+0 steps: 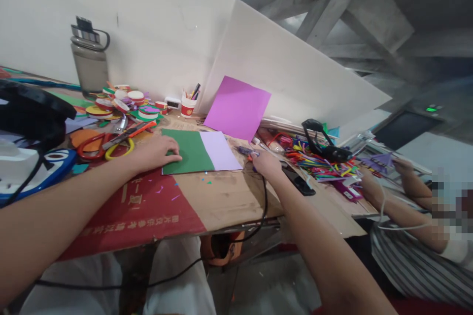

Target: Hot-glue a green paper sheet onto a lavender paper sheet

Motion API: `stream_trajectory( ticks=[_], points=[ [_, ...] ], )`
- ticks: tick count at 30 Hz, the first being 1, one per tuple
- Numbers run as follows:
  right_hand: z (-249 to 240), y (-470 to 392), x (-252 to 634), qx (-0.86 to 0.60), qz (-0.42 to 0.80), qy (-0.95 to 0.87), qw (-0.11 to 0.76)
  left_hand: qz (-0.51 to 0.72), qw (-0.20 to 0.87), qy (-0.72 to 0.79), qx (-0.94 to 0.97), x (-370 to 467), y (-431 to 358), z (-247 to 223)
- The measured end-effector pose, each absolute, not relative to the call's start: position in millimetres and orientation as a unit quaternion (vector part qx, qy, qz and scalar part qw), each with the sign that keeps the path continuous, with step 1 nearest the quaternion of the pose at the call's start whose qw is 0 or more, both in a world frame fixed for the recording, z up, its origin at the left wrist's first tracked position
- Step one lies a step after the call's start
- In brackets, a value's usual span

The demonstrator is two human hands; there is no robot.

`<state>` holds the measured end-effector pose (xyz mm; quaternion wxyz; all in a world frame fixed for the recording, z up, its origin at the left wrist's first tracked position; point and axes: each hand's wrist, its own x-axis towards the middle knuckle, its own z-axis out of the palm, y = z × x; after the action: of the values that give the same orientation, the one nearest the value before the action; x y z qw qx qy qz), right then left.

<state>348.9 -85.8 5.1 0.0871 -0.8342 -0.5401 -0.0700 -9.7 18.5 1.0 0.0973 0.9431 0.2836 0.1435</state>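
Note:
My left hand (157, 152) lies flat on the left edge of a green sheet of paper (188, 147), its fingers loosely stretched. A lilac paper (223, 150) shows beyond the green one's right side; whether the two are joined I cannot tell. Right of the papers, my right hand (268, 165) is closed around a glue gun (247, 151) with a black cord trailing down off the table. Its nozzle end points left, near the lilac paper's right edge. Close to my left wrist lie scissors with red handles (92, 146) and scissors with yellow handles (120, 148).
A purple sheet (238, 108) leans against the white board. Tape rolls (135, 97), a grey bottle (90, 61) and a pen cup (188, 104) stand behind. To the right are a phone (301, 182), colourful pipe cleaners (318, 162) and another person's hands (371, 187).

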Motion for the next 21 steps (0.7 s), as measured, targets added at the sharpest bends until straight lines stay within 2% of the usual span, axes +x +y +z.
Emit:
stream_trajectory(
  ticks=[3,8,10,16,21],
  points=[
    [16,-90,318,-0.806,-0.152,-0.554,0.140,0.134,0.074,0.299,0.942,-3,14,-4],
    [21,-67,234,-0.583,-0.062,-0.780,0.219,0.051,0.065,0.291,0.953,-3,10,-12],
    [15,-50,210,-0.547,-0.024,-0.815,0.189,0.031,0.049,0.283,0.957,-4,13,-16],
    [-18,-16,199,-0.569,0.071,-0.816,0.074,0.028,0.025,0.273,0.961,-8,17,-25],
    [-28,-17,204,-0.572,0.067,-0.813,0.088,0.058,-0.019,0.309,0.949,-11,14,-32]
  ],
)
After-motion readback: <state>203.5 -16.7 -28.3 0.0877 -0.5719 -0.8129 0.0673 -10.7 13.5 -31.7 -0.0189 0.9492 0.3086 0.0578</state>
